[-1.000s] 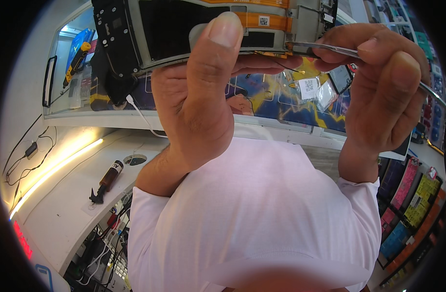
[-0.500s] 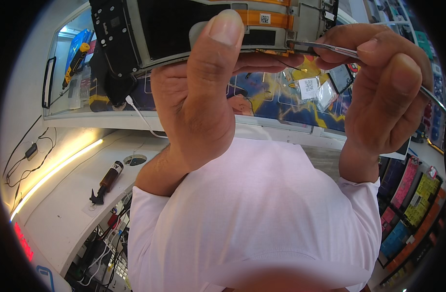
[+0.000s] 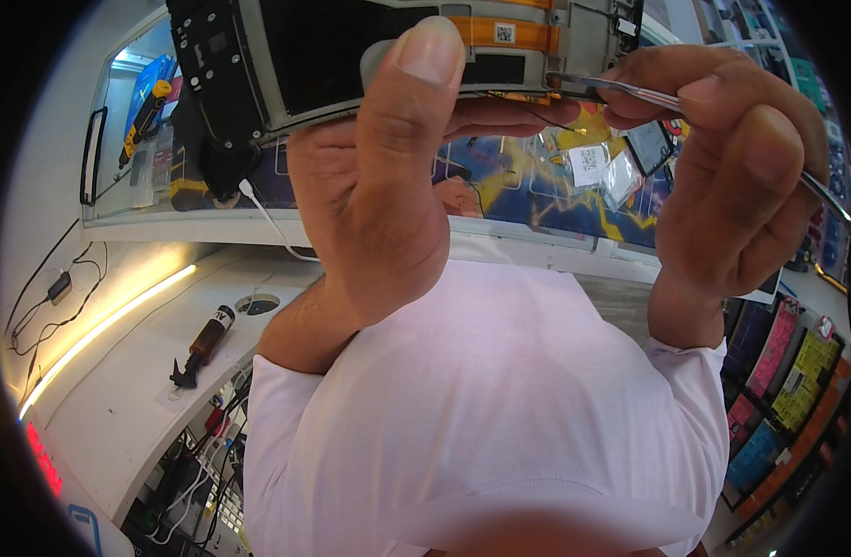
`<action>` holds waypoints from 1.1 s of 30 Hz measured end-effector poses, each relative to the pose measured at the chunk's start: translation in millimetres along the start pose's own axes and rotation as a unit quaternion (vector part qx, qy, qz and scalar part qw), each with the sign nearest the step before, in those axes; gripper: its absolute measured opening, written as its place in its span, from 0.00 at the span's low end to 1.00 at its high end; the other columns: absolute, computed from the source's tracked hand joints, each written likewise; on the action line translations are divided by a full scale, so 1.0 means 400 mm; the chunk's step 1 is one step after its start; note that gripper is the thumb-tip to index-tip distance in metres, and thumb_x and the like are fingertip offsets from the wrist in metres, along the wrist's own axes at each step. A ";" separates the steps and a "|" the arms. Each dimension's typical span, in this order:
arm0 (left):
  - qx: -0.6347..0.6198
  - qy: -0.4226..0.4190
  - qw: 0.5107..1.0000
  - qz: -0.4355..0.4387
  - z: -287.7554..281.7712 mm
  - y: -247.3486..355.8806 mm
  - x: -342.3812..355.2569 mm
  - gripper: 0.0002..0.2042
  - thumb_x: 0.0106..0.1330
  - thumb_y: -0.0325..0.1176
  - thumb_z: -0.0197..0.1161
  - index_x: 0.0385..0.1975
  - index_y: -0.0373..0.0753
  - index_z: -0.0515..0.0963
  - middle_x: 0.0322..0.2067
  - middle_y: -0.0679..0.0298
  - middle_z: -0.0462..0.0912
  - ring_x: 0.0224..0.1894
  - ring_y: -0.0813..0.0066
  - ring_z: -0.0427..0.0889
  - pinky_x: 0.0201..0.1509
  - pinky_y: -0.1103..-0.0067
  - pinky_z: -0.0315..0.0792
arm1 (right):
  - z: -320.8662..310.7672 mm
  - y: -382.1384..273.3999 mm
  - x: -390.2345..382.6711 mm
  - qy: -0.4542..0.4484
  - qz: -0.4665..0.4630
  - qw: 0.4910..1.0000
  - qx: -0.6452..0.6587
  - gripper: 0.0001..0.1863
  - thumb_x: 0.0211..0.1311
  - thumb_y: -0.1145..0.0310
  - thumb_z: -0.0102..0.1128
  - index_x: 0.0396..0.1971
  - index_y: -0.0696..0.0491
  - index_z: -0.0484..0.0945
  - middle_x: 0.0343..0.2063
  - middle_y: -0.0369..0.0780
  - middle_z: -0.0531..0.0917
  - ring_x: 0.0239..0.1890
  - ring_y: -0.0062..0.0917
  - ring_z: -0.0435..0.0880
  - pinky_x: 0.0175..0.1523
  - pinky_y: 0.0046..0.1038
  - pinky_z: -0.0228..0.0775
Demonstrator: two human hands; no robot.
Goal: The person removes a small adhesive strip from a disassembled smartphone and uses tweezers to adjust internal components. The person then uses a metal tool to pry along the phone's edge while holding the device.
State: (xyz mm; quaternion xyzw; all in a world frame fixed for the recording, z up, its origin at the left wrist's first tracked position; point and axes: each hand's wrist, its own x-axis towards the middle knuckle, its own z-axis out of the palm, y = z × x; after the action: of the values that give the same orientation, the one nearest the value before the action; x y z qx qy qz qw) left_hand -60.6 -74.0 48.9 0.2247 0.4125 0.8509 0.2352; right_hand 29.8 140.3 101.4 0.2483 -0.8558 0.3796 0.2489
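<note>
An opened phone chassis (image 3: 333, 56) with black panels, grey frame and orange flex cables (image 3: 528, 35) spans the top of the view. My left hand (image 3: 379, 204) grips it from below, thumb pressed on its face and fingers behind it. In my right hand (image 3: 741, 176) are thin steel tweezers (image 3: 648, 93), held pinched, their tip on a small connector (image 3: 560, 82) near the phone's lower right edge. A thin dark wire hangs just under that edge, over the colourful mat (image 3: 528, 200).
Small bags (image 3: 588, 165) lie on the mat. A yellow-black screwdriver (image 3: 142, 121) is at the back left. On the white left counter (image 3: 119, 390) are a light strip (image 3: 119, 325), cables and a brown syringe (image 3: 205, 343). Coloured parts racks (image 3: 806, 381) stand at the right.
The phone and my left hand have shifted very slightly upward. My right hand has moved a little downward at the wrist and knuckles, with the tweezer tip staying at the same connector.
</note>
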 end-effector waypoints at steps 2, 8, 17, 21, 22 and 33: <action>-0.003 -0.006 1.000 0.008 0.001 0.000 -0.003 0.24 0.77 0.43 0.42 0.50 0.22 0.72 0.38 0.42 0.85 0.40 0.52 0.89 0.50 0.67 0.83 | 0.004 0.000 -0.008 0.001 -0.001 1.000 -0.007 0.20 0.81 0.56 0.35 0.49 0.54 0.74 0.38 0.50 0.85 0.35 0.33 0.89 0.42 0.32 0.83; 0.013 -0.012 1.000 0.007 0.001 0.003 -0.004 0.24 0.78 0.43 0.39 0.51 0.23 0.71 0.39 0.42 0.85 0.41 0.51 0.89 0.51 0.67 0.83 | -0.004 -0.014 0.000 -0.009 0.026 0.999 0.026 0.22 0.81 0.55 0.33 0.50 0.54 0.73 0.38 0.50 0.84 0.36 0.33 0.88 0.41 0.33 0.83; -0.010 -0.027 0.999 0.018 -0.001 0.002 0.000 0.25 0.78 0.44 0.40 0.51 0.23 0.71 0.39 0.41 0.85 0.41 0.52 0.89 0.51 0.65 0.83 | -0.007 -0.016 0.007 -0.013 0.028 0.998 0.055 0.22 0.81 0.55 0.31 0.50 0.54 0.73 0.38 0.50 0.84 0.38 0.34 0.88 0.41 0.32 0.83; -0.004 -0.030 0.999 0.026 -0.001 0.000 0.001 0.25 0.77 0.44 0.41 0.51 0.23 0.71 0.39 0.41 0.85 0.41 0.52 0.89 0.51 0.65 0.83 | -0.004 -0.020 0.008 -0.008 0.032 0.998 0.047 0.22 0.81 0.55 0.32 0.49 0.54 0.73 0.38 0.50 0.84 0.37 0.33 0.88 0.41 0.32 0.83; -0.004 -0.028 0.999 0.029 -0.001 0.000 0.001 0.25 0.77 0.44 0.41 0.51 0.23 0.71 0.39 0.41 0.85 0.41 0.52 0.89 0.51 0.65 0.83 | -0.002 -0.020 0.008 -0.005 0.033 0.999 0.040 0.22 0.81 0.55 0.32 0.49 0.54 0.74 0.37 0.50 0.84 0.37 0.32 0.88 0.41 0.32 0.83; 0.013 -0.008 1.000 -0.009 -0.001 0.007 0.001 0.25 0.77 0.44 0.40 0.49 0.23 0.72 0.38 0.40 0.85 0.40 0.51 0.88 0.52 0.67 0.82 | -0.011 -0.020 0.018 -0.011 0.050 0.997 0.049 0.23 0.81 0.54 0.31 0.51 0.54 0.73 0.37 0.50 0.84 0.36 0.34 0.88 0.41 0.32 0.83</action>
State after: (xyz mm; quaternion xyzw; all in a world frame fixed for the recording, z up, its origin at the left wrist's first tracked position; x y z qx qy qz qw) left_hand -61.7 -75.8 50.9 0.2305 0.4235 0.8415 0.2436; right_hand 30.2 137.3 112.8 0.2211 -0.8502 0.4304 0.2075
